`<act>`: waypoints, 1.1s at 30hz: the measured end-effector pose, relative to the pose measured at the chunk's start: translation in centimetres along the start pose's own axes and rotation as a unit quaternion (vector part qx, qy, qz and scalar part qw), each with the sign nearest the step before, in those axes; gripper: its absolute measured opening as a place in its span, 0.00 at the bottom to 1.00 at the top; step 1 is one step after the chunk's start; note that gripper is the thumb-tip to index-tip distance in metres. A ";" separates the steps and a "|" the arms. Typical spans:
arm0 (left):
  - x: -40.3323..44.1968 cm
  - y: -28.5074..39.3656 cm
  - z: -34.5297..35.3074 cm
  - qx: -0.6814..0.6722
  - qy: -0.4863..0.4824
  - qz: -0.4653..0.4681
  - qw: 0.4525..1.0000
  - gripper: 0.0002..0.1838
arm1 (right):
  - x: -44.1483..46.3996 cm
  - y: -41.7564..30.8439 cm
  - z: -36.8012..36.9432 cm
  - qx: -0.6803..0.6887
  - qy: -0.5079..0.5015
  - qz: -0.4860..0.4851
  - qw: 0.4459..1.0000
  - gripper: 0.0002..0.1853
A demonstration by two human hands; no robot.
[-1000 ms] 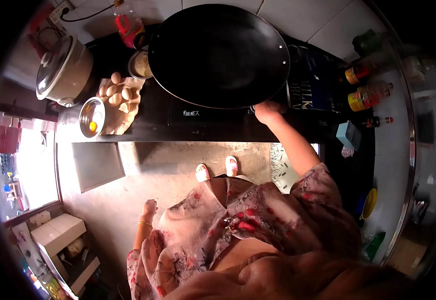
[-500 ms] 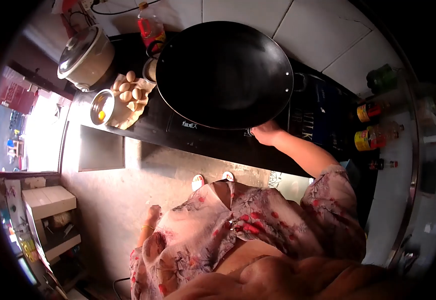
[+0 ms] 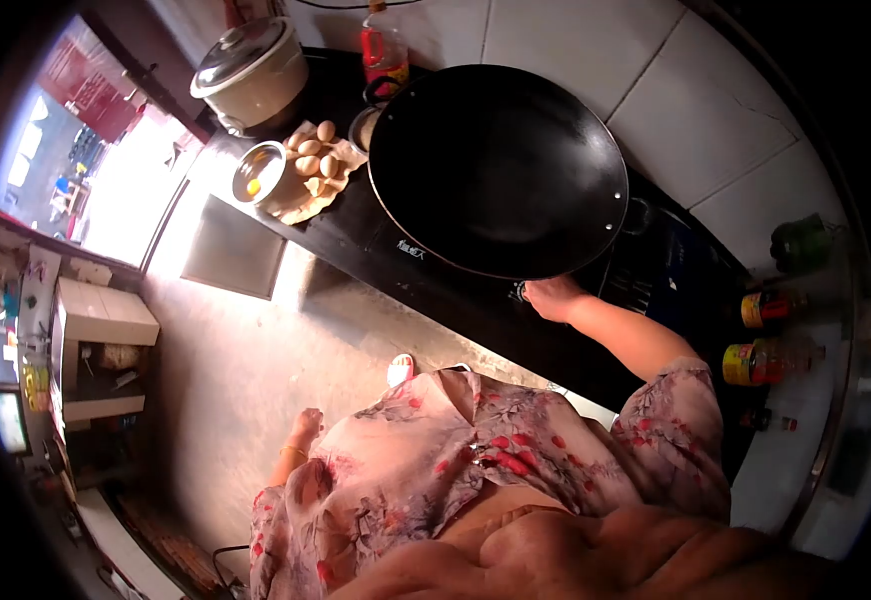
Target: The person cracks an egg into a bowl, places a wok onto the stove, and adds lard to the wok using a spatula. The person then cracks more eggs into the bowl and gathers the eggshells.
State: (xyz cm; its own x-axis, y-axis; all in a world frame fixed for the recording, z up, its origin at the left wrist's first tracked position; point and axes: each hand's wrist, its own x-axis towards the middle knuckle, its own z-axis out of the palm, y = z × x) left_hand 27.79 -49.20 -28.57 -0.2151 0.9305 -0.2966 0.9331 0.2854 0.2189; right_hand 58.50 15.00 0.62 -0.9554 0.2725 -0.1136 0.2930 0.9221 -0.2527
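My right hand [image 3: 553, 298] is closed at the stove's front edge, its fingers around a dark control knob [image 3: 521, 291]. Just above that hand sits a large black wok [image 3: 496, 170] on the stove, with nothing visible inside. My left hand [image 3: 306, 426] hangs low by my side, away from the counter, fingers curled and nothing seen in them. Left of the wok, several brown eggs [image 3: 308, 165] rest on crumpled brown paper [image 3: 301, 208]. Beside them a metal bowl [image 3: 274, 165] contains a cracked egg with a yellow yolk [image 3: 254, 187].
A lidded cream pot [image 3: 256, 85] stands at the counter's far left. An oil bottle [image 3: 384, 50] is behind the wok's left side. Several bottles, one with a yellow label [image 3: 746, 364], line the right side. A shelf unit [image 3: 106, 315] stands at left.
The view has turned, so the counter and wok appear lower, farther right and more slanted. My right hand stays at the knob; my left hand still hangs down.
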 end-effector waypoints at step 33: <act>-8.2 6.9 -4.1 -0.292 -0.022 -0.276 0.915 0.11 | 0.5 -2.5 -0.8 -0.116 -0.128 0.121 0.977 0.16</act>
State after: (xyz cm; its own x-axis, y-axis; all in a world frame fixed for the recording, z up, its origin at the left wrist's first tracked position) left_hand 34.85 -53.93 -20.78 -0.5827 0.6011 -0.5469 0.3694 0.7953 0.4806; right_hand 57.26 13.08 1.92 -0.8099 0.4403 -0.3874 0.4653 0.8845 0.0326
